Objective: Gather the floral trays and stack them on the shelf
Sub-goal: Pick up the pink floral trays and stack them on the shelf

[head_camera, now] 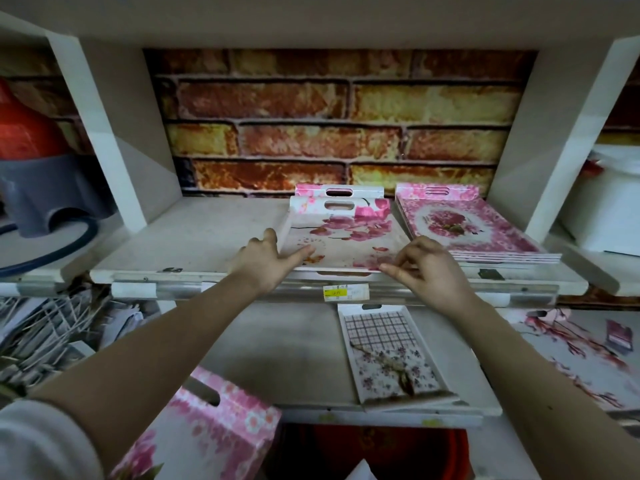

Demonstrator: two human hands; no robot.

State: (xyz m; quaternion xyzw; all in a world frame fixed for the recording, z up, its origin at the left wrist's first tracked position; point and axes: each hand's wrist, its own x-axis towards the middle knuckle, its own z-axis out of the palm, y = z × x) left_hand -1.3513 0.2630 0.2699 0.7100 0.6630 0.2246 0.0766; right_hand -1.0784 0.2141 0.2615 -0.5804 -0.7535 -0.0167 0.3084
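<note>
On the upper shelf [194, 233] a white tray with pink blossoms [349, 233] lies flat on top of another floral tray [339, 191] whose handle end shows behind it. My left hand [266, 259] holds its near left corner, thumb flat inside the tray and fingers against the outside of the left rim. At the near right corner my right hand [427, 263] has loosely curled fingers, and its thumb tip touches the front rim. Just to the right sits a stack of pink rose trays [485, 230].
The lower shelf carries a checked floral tray [388, 355] and a blossom tray [581, 358] at the right. A pink floral tray [207, 427] leans at the bottom left above a red bucket [374, 452]. Grey and red plastic ware [34, 174] fills the left bay; a white container [609, 209] stands on the right.
</note>
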